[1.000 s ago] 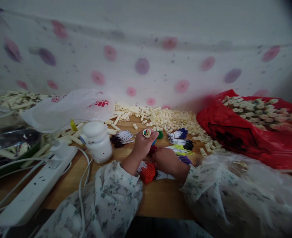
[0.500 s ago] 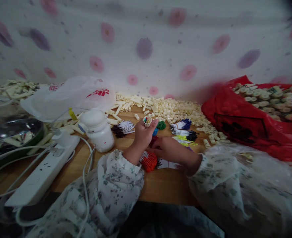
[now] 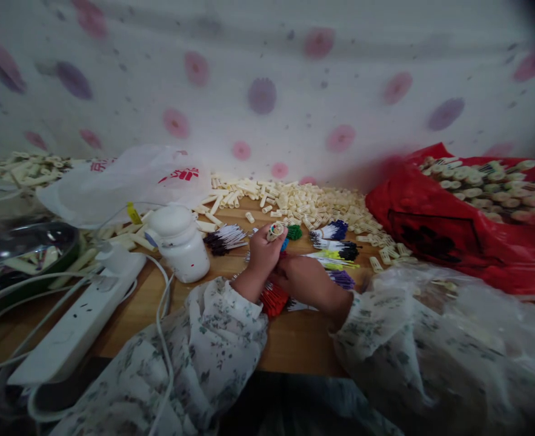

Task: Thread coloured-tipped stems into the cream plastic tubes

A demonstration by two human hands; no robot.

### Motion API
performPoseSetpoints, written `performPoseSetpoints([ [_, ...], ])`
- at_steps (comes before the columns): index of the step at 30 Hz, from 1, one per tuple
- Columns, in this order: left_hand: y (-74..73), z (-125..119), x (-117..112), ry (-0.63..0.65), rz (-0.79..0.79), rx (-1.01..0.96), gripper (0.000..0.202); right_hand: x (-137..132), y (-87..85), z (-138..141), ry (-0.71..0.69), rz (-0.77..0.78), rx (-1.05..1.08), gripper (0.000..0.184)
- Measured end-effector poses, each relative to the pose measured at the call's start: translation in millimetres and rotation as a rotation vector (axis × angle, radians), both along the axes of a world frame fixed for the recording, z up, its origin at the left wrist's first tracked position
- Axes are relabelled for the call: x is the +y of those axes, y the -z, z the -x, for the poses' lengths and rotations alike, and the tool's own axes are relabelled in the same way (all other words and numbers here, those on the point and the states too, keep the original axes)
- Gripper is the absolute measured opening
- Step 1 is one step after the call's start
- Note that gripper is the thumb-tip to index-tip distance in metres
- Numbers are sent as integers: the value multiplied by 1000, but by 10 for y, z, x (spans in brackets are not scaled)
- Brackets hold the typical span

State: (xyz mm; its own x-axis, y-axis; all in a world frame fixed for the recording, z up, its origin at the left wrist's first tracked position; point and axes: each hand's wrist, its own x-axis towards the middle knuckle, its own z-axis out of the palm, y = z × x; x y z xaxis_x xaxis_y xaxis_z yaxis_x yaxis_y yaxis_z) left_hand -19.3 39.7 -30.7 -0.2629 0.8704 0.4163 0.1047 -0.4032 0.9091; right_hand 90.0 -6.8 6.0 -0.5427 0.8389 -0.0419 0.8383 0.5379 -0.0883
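Red-tipped white sticks (image 3: 272, 298) lie bundled nearest, within easy reach of the right hand (image 3: 306, 280), whose grip I cannot tell, while just beyond it the left hand (image 3: 262, 254) pinches a small cream plastic tube (image 3: 275, 231), open end up, before heaped cream caps (image 3: 317, 209).

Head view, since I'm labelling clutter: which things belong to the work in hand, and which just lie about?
In hand: left hand gripping a cream tube with coloured sticks in its end; right hand at the coloured stick bundles; pile of loose tubes behind.
Lying about: white bottle, power strip, white plastic bag.
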Motion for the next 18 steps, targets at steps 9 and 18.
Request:
performPoseSetpoints([
  [9,-189,-27,-90,314,20,395,20,219,-279,-732,-19,-155,201,18],
  [18,-340,-45,-169,374,243,330,24,411,-53,-800,-73,44,1103,21],
])
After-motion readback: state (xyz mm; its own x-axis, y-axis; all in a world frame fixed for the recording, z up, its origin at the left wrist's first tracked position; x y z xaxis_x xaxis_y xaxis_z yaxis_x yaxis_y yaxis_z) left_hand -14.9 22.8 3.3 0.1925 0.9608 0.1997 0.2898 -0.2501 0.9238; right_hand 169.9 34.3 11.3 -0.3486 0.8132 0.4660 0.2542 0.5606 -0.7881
